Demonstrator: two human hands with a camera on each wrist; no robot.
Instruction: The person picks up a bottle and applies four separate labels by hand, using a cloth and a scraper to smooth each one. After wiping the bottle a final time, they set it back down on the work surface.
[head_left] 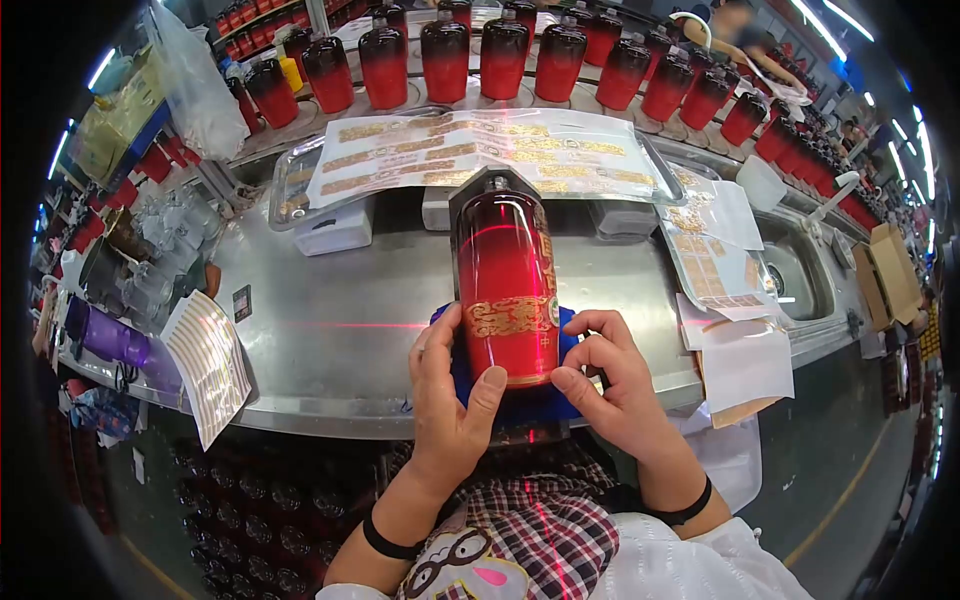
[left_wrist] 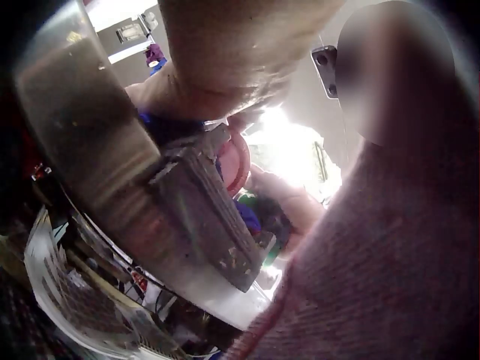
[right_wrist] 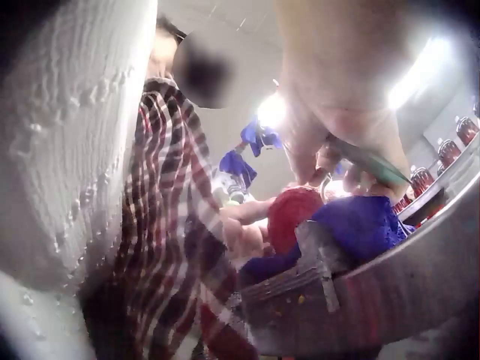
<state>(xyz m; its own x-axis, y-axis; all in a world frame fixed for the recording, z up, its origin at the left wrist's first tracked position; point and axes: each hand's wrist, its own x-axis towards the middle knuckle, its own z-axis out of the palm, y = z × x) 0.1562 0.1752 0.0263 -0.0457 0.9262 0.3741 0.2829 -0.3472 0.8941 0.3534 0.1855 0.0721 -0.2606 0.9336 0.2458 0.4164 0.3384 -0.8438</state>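
A red bottle (head_left: 505, 290) with a dark shoulder and gold pattern lies on its side, neck pointing away, in a dark holder (head_left: 463, 215) lined with blue cloth (head_left: 565, 400). My left hand (head_left: 445, 390) grips its left side near the base, thumb at the base's edge. On the opposite side my right hand (head_left: 620, 395) has bent fingers, with index finger and thumb close to the bottle's lower right edge. In the right wrist view a flat green piece (right_wrist: 371, 163) shows in the right hand. The bottle's round base (right_wrist: 291, 217) faces that camera.
A tray (head_left: 285, 205) carries sheets of gold decals (head_left: 480, 150) behind the bottle; more decal sheets (head_left: 715, 265) lie right, near a sink (head_left: 800, 270). A striped sheet (head_left: 207, 365) overhangs the front edge at left. Many red bottles (head_left: 385, 70) stand along the back.
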